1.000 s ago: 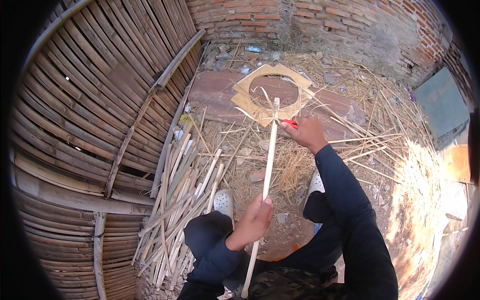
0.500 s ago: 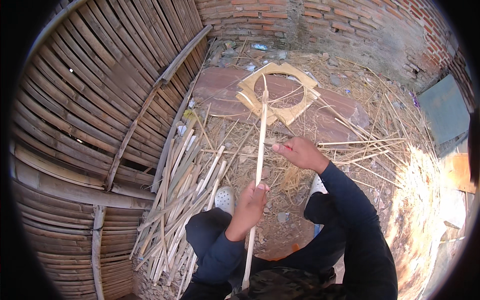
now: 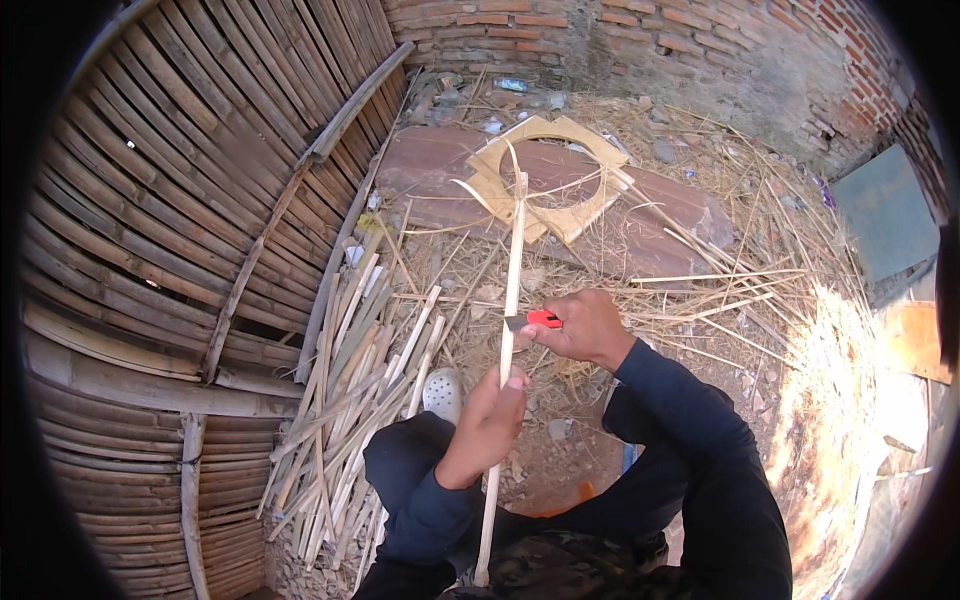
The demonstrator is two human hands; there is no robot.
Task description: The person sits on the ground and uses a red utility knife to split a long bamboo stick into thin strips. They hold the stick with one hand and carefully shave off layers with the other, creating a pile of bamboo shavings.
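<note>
bamboo fills most of what you see: your left hand (image 3: 487,425) is closed around a long pale bamboo stick (image 3: 507,330), gripping it a little below its middle, thumb up along the shaft. the stick runs from down by your lap up and away from you, its far tip lying over a flat ring-shaped wooden cutout (image 3: 548,175) on the ground ahead. your right hand (image 3: 585,328) is curled tight on a red-handled knife (image 3: 532,320), with the blade set against the stick just above your left hand. both your sleeves are dark, and your knees are bent low under the stick. a white shoe (image 3: 442,392) shows just left of your left hand. beside it, to your left, a pile of split bamboo strips (image 3: 350,400) lies on the dirt, touching the foot of a woven bamboo wall (image 3: 180,220). dry straw and shavings (image 3: 720,290) scatter over the ground to your right, and a brick wall (image 3: 640,40) stands beyond the cutout.
</note>
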